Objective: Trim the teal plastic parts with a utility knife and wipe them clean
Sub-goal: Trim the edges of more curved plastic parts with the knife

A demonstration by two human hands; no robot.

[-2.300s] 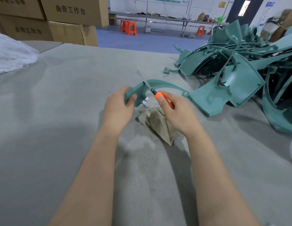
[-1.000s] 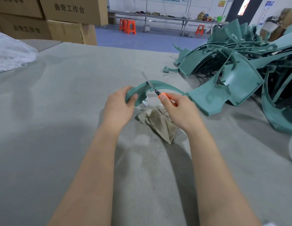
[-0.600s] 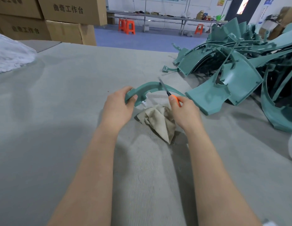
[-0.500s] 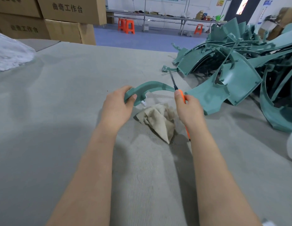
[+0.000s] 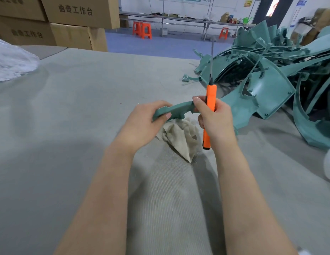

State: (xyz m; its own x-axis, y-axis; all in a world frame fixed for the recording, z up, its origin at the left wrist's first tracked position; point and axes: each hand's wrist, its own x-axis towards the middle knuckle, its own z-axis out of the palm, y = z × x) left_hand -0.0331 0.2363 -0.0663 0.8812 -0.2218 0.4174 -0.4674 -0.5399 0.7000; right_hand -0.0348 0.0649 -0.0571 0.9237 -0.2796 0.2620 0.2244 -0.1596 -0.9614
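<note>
Teal part (image 5: 176, 109) gripped between both hands, knife (image 5: 210, 100) upright in right

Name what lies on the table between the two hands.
In the head view, a crumpled beige rag lies between the left hand and right hand, under the teal part.

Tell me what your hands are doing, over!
Left hand holds teal part. Right hand holds orange knife, blade up. Rag underneath. Nothing blocking.

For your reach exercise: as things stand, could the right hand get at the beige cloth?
Probably not freely: the right hand is closed around the orange knife. The cloth lies uncovered just below it, so the path is open once the knife is put down.
</note>
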